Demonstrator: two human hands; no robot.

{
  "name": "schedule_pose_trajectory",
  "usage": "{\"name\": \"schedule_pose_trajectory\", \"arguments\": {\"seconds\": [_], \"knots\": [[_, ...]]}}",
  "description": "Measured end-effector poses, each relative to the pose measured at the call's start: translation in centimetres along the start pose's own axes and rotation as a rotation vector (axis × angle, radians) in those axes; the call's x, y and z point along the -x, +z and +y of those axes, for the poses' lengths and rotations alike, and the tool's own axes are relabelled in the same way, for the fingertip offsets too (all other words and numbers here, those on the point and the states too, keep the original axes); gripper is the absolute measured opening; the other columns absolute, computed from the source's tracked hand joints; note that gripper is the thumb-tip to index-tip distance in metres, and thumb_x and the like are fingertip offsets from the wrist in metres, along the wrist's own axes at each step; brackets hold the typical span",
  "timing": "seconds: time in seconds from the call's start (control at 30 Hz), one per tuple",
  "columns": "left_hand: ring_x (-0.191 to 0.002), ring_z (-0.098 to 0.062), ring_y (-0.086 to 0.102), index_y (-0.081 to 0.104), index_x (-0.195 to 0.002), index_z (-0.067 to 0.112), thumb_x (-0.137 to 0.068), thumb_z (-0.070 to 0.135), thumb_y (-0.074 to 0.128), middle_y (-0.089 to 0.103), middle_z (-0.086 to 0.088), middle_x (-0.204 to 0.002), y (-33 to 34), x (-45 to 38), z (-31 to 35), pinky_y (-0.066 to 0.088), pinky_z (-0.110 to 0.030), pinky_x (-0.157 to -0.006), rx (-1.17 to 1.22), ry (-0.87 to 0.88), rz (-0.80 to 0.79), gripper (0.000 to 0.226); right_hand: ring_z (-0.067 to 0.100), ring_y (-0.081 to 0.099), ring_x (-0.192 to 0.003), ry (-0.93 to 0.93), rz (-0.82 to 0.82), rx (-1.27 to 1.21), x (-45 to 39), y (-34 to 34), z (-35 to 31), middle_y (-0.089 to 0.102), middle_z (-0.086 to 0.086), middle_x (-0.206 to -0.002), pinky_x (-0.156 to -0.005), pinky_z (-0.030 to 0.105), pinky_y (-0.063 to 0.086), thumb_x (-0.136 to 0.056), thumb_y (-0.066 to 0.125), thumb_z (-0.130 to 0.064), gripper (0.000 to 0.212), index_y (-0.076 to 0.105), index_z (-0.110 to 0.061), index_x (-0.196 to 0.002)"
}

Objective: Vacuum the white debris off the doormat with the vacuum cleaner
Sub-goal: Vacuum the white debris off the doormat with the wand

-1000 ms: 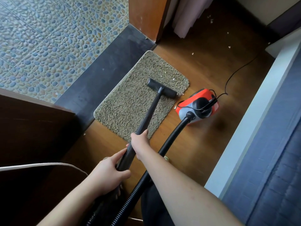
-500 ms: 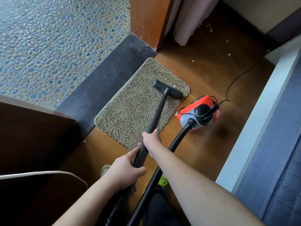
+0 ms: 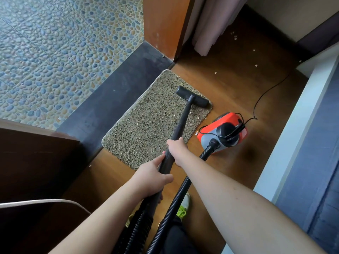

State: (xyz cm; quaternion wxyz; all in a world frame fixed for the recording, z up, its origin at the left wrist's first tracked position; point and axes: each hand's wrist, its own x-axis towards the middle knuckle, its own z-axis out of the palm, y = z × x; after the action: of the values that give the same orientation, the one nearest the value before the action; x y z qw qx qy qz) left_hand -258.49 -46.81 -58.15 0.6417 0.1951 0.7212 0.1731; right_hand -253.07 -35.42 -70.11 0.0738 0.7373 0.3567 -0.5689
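Note:
A tan shaggy doormat [image 3: 146,123] lies on the wooden floor beside a dark threshold. The black vacuum nozzle [image 3: 192,97] rests on the mat's far right corner. Its black wand [image 3: 181,123] runs back to me. My right hand [image 3: 177,147] grips the wand higher up; my left hand [image 3: 152,177] grips it lower, near the ribbed hose. A few white debris bits [image 3: 199,118] lie at the mat's right edge. The red and grey vacuum body [image 3: 222,133] sits on the floor right of the mat.
White scraps [image 3: 255,65] dot the wooden floor beyond the mat. A black power cord [image 3: 264,94] trails from the vacuum toward the far right. A wooden door frame [image 3: 163,24] and curtain [image 3: 211,24] stand ahead; a white ledge [image 3: 297,129] borders the right, dark furniture [image 3: 36,162] the left.
The nozzle has slid forward along the mat to its far right corner. Both hands moved forward with the wand, still gripping it.

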Motion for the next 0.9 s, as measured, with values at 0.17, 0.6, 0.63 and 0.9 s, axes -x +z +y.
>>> {"name": "schedule_pose_trajectory", "arguments": {"seconds": [0.17, 0.6, 0.63, 0.9], "knots": [[-0.05, -0.031, 0.069, 0.026, -0.153, 0.04, -0.08, 0.014, 0.061, 0.068, -0.007, -0.077, 0.0, -0.6, 1.4, 0.059, -0.04, -0.048, -0.011, 0.008, -0.006, 0.085, 0.033, 0.067, -0.099, -0.036, 0.02, 0.018, -1.0, -0.3, -0.9, 0.059, 0.014, -0.119, -0.081, 0.046, 0.059, -0.089, 0.055, -0.024, 0.057, 0.034, -0.017, -0.142], [-0.048, -0.029, 0.068, 0.024, -0.153, 0.042, -0.08, 0.016, 0.062, 0.067, -0.005, -0.084, 0.1, 0.5, 0.3, 0.058, -0.037, -0.045, -0.009, -0.026, 0.001, 0.086, 0.033, 0.069, -0.093, 0.007, -0.045, -0.05, -0.2, 0.7, 0.5, 0.057, 0.012, -0.121, -0.08, 0.053, 0.06, -0.084, 0.055, -0.031, 0.07, 0.022, -0.028, -0.146], [-0.047, -0.029, 0.068, 0.024, -0.152, 0.043, -0.079, 0.016, 0.062, 0.067, -0.005, -0.083, 0.0, 1.0, -0.1, 0.057, -0.036, -0.045, -0.01, -0.033, 0.003, 0.087, 0.032, 0.069, -0.091, 0.012, -0.052, -0.051, 0.0, 1.0, 0.9, 0.058, 0.012, -0.121, -0.08, 0.052, 0.06, -0.087, 0.055, -0.03, 0.069, 0.021, -0.029, -0.146], [-0.052, -0.014, 0.068, 0.033, -0.149, 0.043, -0.078, 0.02, 0.066, 0.065, 0.006, -0.078, -0.7, 3.8, -3.3, 0.05, -0.018, -0.045, -0.103, -0.026, 0.046, 0.082, 0.026, 0.07, -0.08, 0.024, -0.076, -0.017, 3.5, 2.6, 3.3, 0.06, 0.01, -0.11, -0.069, 0.042, 0.061, -0.094, 0.052, -0.025, 0.069, 0.015, -0.028, -0.151]]}}
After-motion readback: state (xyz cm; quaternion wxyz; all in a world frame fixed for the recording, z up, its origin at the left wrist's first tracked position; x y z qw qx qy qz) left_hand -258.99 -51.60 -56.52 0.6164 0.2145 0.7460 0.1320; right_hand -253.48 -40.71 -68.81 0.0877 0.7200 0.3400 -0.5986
